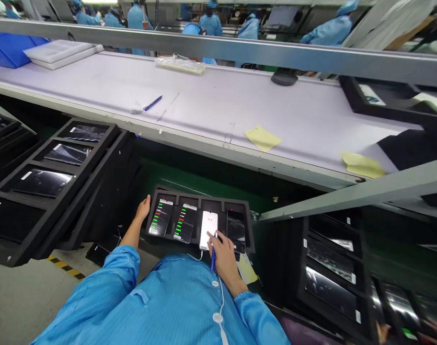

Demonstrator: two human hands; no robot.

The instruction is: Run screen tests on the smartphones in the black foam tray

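1. Head view: your left hand [143, 209] is at the left edge of the black tray [250, 230]; whether its grip is closed there, you cannot tell.
2. Your right hand [224, 256] has its grip around a blue pen [213, 258], fingers over the lower part of the white-screen phone [209, 223].
3. That phone lies third from left in the tray, before your torso.
4. Left of it lie two phones with green and red text [185, 223]; right, a dark phone [236, 224].
5. Beyond, the table [204, 105] bears a yellow note [262, 138].
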